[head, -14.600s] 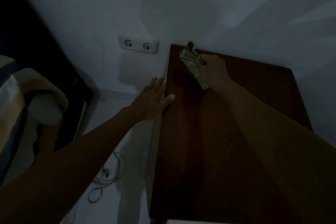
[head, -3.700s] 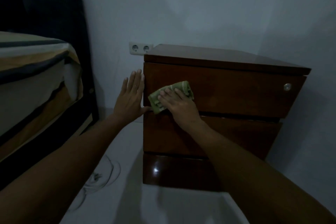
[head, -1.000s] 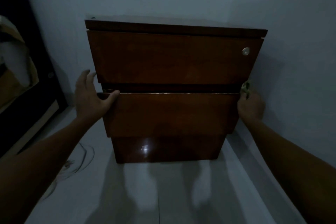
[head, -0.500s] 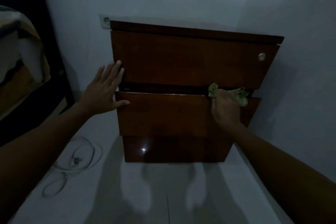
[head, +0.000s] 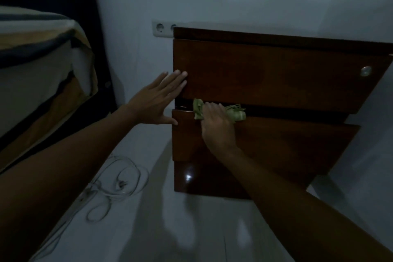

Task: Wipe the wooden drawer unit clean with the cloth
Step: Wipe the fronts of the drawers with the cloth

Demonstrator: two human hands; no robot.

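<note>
Since half a second ago your right hand (head: 219,127) has slid the crumpled green cloth (head: 235,112) leftward along the top edge of the middle drawer, from the right part of the front to near its left end, and your view has swung so the unit now sits right of centre. That hand is closed over the cloth, fingers curled over the drawer edge and into the dark gap, so the fingertips are hidden; only two tufts of fabric show, one either side of the knuckles.

Your left hand (head: 158,102) is flat and spread, grasping nothing, fingers lying against the left edge of the top drawer front and thumb touching the left corner of the middle drawer.

You are facing the dark reddish-brown wooden drawer unit (head: 276,74), which stands on the pale floor against the wall. Its right side is cut off by the frame edge. A small round metal knob (head: 365,71) shows at the top drawer's right end. Dim light makes the inside of the gap unreadable.

A white double wall socket (head: 162,28) is partly hidden behind the unit's top left corner. Loops of thin pale cable (head: 119,181) lie on the floor to the left, and striped bedding (head: 42,53) is cut off at the left edge.
</note>
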